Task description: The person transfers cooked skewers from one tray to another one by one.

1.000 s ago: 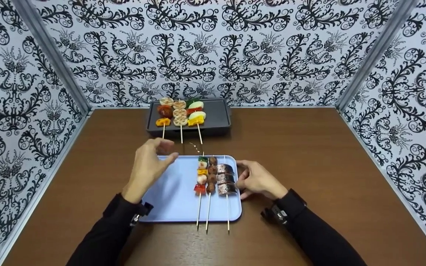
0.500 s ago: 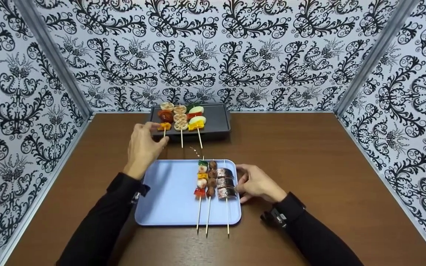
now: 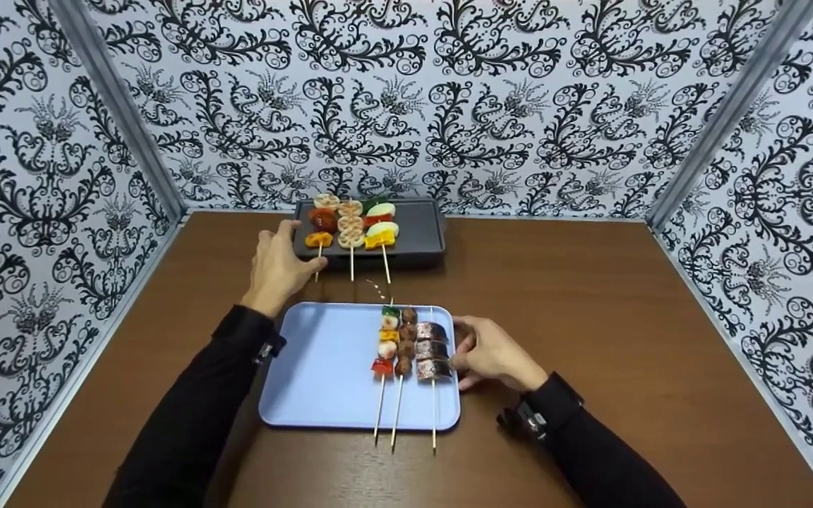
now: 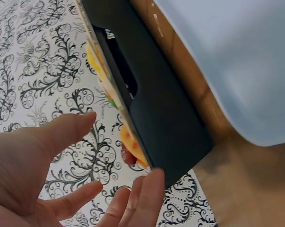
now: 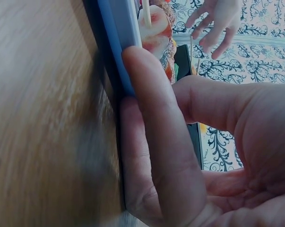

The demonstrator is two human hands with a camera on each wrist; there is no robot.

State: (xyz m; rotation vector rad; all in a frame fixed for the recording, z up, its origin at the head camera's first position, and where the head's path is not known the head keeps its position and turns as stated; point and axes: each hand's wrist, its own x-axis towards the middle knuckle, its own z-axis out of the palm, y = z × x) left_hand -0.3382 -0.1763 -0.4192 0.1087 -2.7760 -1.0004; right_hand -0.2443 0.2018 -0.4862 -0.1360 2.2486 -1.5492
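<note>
My left hand (image 3: 276, 267) is spread beside the near left corner of the dark grill (image 3: 413, 236). In the left wrist view its fingertips are right at the grill's corner (image 4: 177, 142), and nothing lies between thumb and fingers. Three skewers rest on the grill: one with a tomato-like piece and orange pepper (image 3: 319, 240), one of lotus root slices (image 3: 351, 224), one with white and yellow pieces (image 3: 381, 229). My right hand (image 3: 495, 353) grips the right edge of the light blue tray (image 3: 322, 402); the right wrist view shows fingers at its rim (image 5: 125, 28) and side.
On the tray's right half lie a mixed vegetable skewer (image 3: 387, 342), a meatball skewer (image 3: 406, 339) and a fish-like skewer with silvery dark skin (image 3: 432, 351). Their sticks overhang the near edge. Patterned walls (image 3: 406, 106) enclose the brown table (image 3: 555, 275).
My left hand has moved away from me, from above the tray to the grill's left corner. The right hand stays at the tray's edge. The head view has shifted slightly.
</note>
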